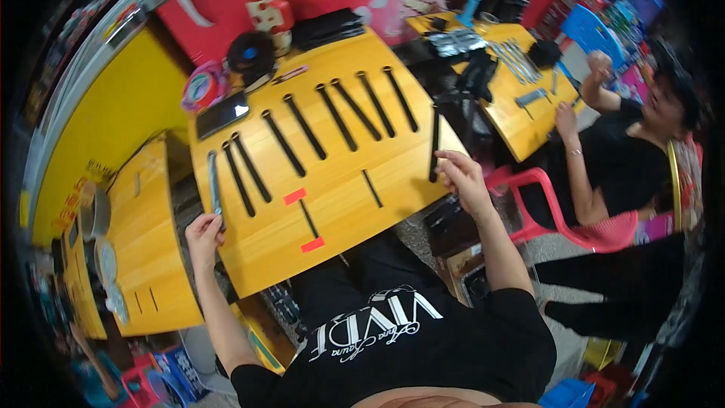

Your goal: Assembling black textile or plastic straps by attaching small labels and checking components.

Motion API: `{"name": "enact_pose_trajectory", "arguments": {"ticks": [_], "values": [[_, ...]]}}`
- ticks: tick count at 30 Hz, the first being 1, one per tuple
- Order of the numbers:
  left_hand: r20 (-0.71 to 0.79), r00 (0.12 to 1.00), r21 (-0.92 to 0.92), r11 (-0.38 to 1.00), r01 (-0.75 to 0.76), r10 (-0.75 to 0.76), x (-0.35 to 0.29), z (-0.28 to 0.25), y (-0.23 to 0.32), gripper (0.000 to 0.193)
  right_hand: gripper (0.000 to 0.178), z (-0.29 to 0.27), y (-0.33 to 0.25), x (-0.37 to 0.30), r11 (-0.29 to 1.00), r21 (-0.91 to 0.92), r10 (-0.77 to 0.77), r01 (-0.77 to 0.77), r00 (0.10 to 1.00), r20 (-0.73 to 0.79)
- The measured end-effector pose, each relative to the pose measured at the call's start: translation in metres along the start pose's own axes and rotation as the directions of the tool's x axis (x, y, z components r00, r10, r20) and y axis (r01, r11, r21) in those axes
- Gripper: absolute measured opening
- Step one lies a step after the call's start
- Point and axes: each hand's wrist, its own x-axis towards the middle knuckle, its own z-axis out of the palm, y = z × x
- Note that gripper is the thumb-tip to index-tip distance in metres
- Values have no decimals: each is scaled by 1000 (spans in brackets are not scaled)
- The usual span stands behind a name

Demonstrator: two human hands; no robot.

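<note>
My left hand (205, 236) is at the table's left edge, fingers pinched at the lower end of a narrow dark strap with a greyish sheen (214, 185). At the right edge, my right hand (464, 180) has its thumb and fingers closed at the side of a black strap (435, 140) that points away from me. Between the hands several black straps with a small loop at the far end lie in a slanting row, among them one strap (284, 143) near the middle. Closer to me is a short black strip (309, 219) between two red tape marks (295, 196).
The yellow wooden table (355, 238) also bears a phone (223, 116), tape rolls (202, 89), a black roll (251, 57) and folded black material (328, 29). To the right, another person (634, 136) sits on a pink chair (563, 196) at a second table (517, 125).
</note>
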Motion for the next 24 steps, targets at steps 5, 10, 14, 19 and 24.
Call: {"name": "enact_pose_trajectory", "arguments": {"ticks": [5,10,14,19,24], "values": [[11,1000,108,994,-24,23,2,-14,-13,16,38,-12,-18,-2,674,733,39,-97,995,96],[13,999,123,991,-50,48,13,-5,-16,18,35,-17,-32,-15,681,732,23,10,999,-35],[-41,999,277,961,-21,34,11,-3,-7,18,38,-12,-33,-19,690,723,-28,26,1000,-9],[-33,997,341,939,-54,70,-2,-13,-15,22,37,12,-48,-20,945,293,-133,146,989,-64],[-25,996,428,901,-66,85,-9,6,14,28,11,20,-49,-16,966,-248,177,-80,900,398]]}}
